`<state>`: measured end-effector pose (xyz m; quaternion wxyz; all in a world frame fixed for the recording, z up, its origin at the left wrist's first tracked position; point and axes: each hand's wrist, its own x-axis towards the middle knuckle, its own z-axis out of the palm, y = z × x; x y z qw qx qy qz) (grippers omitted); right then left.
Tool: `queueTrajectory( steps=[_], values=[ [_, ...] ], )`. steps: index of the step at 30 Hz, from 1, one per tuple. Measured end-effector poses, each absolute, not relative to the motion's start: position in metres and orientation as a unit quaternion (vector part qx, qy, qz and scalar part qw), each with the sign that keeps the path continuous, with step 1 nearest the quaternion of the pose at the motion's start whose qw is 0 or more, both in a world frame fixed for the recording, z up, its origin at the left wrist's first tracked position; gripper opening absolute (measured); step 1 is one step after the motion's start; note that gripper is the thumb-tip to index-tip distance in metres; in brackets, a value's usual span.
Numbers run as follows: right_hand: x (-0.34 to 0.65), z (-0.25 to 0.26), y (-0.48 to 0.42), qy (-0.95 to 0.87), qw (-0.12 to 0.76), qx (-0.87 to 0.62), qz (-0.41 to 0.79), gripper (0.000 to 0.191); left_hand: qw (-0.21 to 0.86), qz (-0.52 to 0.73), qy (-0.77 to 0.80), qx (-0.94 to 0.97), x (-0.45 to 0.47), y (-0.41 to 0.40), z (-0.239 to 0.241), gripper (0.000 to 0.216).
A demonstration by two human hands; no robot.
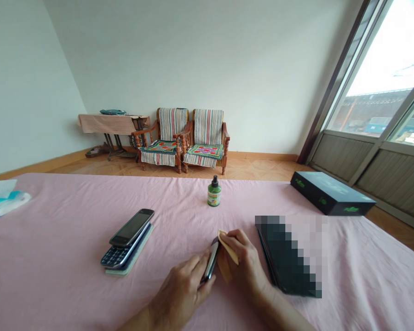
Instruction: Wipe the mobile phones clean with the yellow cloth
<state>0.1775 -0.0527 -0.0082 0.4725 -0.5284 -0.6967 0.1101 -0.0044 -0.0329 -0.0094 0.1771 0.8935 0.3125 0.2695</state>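
My left hand [184,285] is closed around a dark phone with a silvery edge [212,259], held tilted on its side just above the pink cloth. My right hand [246,259] pinches a pale yellow cloth [229,248] against the phone's far end. Part of the phone is hidden by my left fingers and the cloth. To the left, a slider phone [133,227] with its keypad showing lies on a stack of flat items, a pale green one at the bottom. Beyond my hands stands a green spray bottle [214,195] with a black top.
A dark flat item, partly pixelated [284,257], lies right of my right hand. A black box with green print [331,193] sits at the far right edge of the pink-covered surface [69,285]. A tissue pack [10,202] is at far left. Two wooden armchairs [207,133] stand by the wall.
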Motion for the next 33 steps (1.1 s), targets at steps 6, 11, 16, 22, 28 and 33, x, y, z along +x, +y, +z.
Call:
queueTrajectory(
  steps=[6, 11, 16, 22, 28, 33],
  values=[
    [0.168, -0.010, -0.065, -0.740, 0.446, -0.488, 0.123, 0.041, 0.179, 0.273, 0.319, 0.890, -0.004, -0.032, -0.004, 0.037],
    [0.171, -0.010, -0.057, -0.713, 0.466, -0.513, 0.108, 0.032, 0.190, 0.270, 0.315, 0.890, -0.004, -0.032, -0.004, 0.033],
    [0.179, -0.010, -0.049, -0.687, 0.498, -0.516, 0.113, 0.030, 0.181, 0.281, 0.302, 0.893, -0.004, -0.033, -0.004, 0.038],
    [0.176, -0.008, -0.053, -0.687, 0.495, -0.519, 0.119, 0.030, 0.168, 0.292, 0.298, 0.893, -0.004, -0.033, 0.000, 0.039],
    [0.180, -0.004, -0.050, -0.684, 0.475, -0.541, 0.118, 0.025, 0.185, 0.264, 0.304, 0.896, -0.006, -0.033, -0.002, 0.048],
    [0.182, -0.005, -0.050, -0.683, 0.480, -0.537, 0.118, 0.027, 0.186, 0.273, 0.299, 0.895, -0.006, -0.033, 0.002, 0.046]
  ],
)
